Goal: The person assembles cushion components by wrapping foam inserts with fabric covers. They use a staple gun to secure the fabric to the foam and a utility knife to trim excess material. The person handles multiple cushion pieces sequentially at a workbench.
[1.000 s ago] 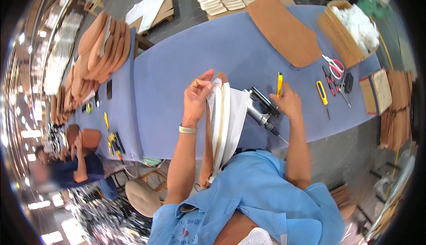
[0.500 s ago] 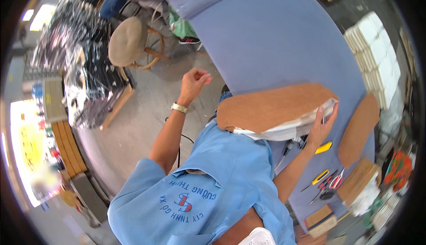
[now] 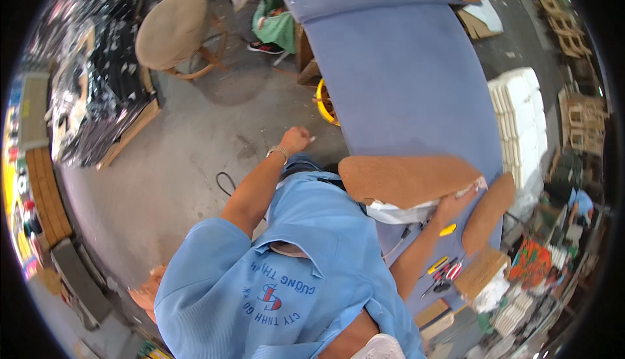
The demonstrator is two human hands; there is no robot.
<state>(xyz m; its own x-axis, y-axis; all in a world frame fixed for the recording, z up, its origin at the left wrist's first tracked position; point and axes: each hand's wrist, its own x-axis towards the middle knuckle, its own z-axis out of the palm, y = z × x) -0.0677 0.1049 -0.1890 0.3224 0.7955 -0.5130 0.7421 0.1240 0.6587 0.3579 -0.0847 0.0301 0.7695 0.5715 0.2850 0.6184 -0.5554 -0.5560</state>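
Note:
A long brown upholstered pad with rounded ends lies tilted at the near end of the blue-covered table, its pale lining showing along the near side. My right hand is closed around the pad's right end. Off the table's left side, over the floor, my left hand is closed, and a small pale bit shows at its fingertips, too small to name. A second brown pad rests to the right. Near my right forearm are a yellow-handled tool, a yellow screwdriver and red-handled scissors.
A round beige stool stands on the floor at far left, beside plastic-wrapped stacks. A yellow bucket sits against the table's left edge. White stacked pieces and a cardboard box are to the right.
My view has shifted, bringing the yellow bucket and more of the right side into sight. My left hand has drawn closer to my body; my right hand stays on the pad.

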